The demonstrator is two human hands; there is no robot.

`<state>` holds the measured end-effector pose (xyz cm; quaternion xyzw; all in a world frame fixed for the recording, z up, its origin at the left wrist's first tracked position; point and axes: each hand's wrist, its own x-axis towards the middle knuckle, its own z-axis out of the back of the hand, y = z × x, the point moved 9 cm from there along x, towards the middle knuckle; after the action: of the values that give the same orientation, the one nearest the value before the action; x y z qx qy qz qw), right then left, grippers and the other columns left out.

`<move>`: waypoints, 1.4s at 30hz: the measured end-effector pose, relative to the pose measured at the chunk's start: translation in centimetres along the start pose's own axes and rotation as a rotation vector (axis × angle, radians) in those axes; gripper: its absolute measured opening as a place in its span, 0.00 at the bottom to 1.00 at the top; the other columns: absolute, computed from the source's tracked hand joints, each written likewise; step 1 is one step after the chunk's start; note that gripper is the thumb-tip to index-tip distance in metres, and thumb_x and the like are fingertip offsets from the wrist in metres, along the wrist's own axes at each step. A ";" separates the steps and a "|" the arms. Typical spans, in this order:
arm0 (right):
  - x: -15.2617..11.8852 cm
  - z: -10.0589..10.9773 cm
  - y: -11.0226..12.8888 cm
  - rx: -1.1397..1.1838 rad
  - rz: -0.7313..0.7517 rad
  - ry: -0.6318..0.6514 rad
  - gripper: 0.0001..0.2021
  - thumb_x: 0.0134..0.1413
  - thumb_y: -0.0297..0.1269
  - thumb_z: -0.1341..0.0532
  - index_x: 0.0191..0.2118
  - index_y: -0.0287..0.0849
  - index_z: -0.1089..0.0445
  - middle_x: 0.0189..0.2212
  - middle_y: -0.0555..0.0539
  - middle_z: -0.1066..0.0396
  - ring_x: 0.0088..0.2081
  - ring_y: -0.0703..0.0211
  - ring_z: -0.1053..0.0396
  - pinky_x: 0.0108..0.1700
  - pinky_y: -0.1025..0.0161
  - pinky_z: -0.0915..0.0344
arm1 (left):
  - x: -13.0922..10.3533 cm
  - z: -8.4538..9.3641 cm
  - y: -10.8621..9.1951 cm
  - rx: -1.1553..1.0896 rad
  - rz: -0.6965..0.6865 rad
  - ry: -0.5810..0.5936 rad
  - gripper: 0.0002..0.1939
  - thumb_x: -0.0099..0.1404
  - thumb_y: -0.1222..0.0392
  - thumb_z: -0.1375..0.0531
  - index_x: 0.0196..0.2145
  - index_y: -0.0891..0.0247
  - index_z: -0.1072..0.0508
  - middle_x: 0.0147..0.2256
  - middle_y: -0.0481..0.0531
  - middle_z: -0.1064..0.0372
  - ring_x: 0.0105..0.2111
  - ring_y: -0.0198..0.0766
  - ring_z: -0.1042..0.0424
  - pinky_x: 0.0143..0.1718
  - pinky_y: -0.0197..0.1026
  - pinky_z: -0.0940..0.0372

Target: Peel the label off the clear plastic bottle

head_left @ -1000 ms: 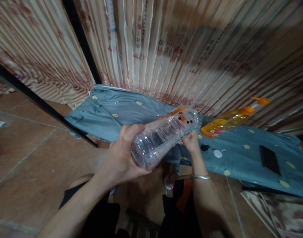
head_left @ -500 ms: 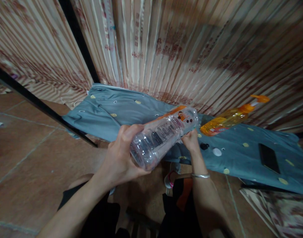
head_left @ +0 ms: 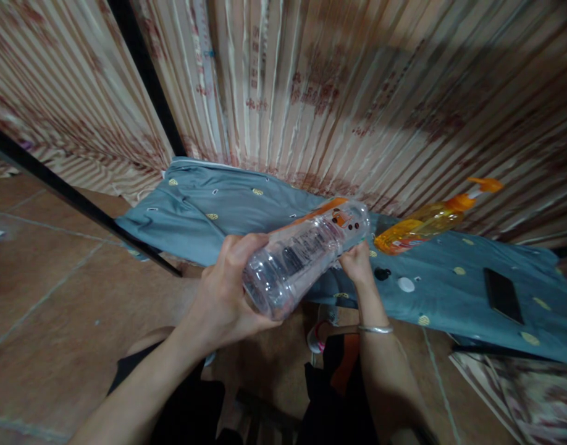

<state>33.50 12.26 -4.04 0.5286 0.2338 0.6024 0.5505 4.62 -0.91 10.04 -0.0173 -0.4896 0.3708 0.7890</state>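
Note:
A large clear plastic bottle (head_left: 306, 256) with a printed, orange-edged label lies tilted in the air, its base toward me and its other end pointing away to the right. My left hand (head_left: 232, 278) is wrapped round the base end. Under the far end, my right hand (head_left: 357, 262) is closed; the bottle covers its fingers, so what they grip is hidden. Just right of that hand stands a pump bottle (head_left: 417, 228) of orange liquid with an orange pump head. A small black object (head_left: 382, 273) and a white round disc (head_left: 406, 284) lie nearby on the cloth.
A blue-green cloth with pineapple prints (head_left: 232, 191) covers the long, low bench. Toward its right end lies a black phone-like slab (head_left: 503, 295). Behind hangs a striped, flowered curtain (head_left: 274, 93). Dark metal poles (head_left: 149, 80) stand at the left, above a brown tiled floor (head_left: 47, 290).

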 end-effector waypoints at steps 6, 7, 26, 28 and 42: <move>0.0 0.0 -0.1 0.016 0.004 -0.007 0.39 0.48 0.45 0.30 0.66 0.41 0.39 0.58 0.36 0.26 0.57 0.40 0.26 0.63 0.40 0.31 | -0.3 -0.1 0.2 -0.028 0.001 -0.014 0.51 0.52 0.58 0.26 0.67 0.60 0.45 0.50 0.59 0.30 0.44 0.48 0.24 0.33 0.45 0.22; -0.1 0.0 -0.1 0.017 0.003 -0.009 0.40 0.48 0.45 0.30 0.66 0.41 0.39 0.58 0.36 0.26 0.57 0.40 0.26 0.63 0.40 0.31 | -0.3 -0.1 0.2 -0.029 -0.003 -0.013 0.50 0.53 0.58 0.26 0.67 0.60 0.45 0.50 0.59 0.30 0.44 0.48 0.24 0.33 0.45 0.22; 0.0 0.0 -0.3 -0.020 -0.013 0.005 0.40 0.47 0.46 0.29 0.65 0.41 0.39 0.57 0.36 0.27 0.58 0.38 0.27 0.64 0.38 0.33 | 0.4 0.1 -0.2 -0.001 0.019 0.020 0.43 0.58 0.57 0.30 0.65 0.58 0.45 0.48 0.58 0.30 0.42 0.48 0.23 0.31 0.45 0.22; 0.0 0.0 -0.4 -0.005 -0.014 0.010 0.40 0.47 0.46 0.29 0.65 0.42 0.38 0.57 0.36 0.27 0.58 0.38 0.28 0.64 0.38 0.33 | 0.3 0.1 -0.2 -0.014 0.023 0.019 0.43 0.57 0.57 0.30 0.65 0.59 0.44 0.47 0.58 0.30 0.42 0.48 0.23 0.31 0.45 0.22; 0.0 -0.1 -0.5 0.000 0.006 -0.002 0.40 0.48 0.46 0.30 0.66 0.41 0.40 0.58 0.36 0.27 0.57 0.40 0.27 0.63 0.39 0.32 | 0.2 -0.1 0.2 -0.027 0.057 0.012 0.44 0.56 0.56 0.30 0.66 0.56 0.44 0.47 0.58 0.31 0.41 0.49 0.22 0.30 0.45 0.22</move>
<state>33.64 12.41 -4.55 0.5299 0.2319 0.6034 0.5490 4.60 -0.58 10.09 -0.0440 -0.4889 0.3864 0.7808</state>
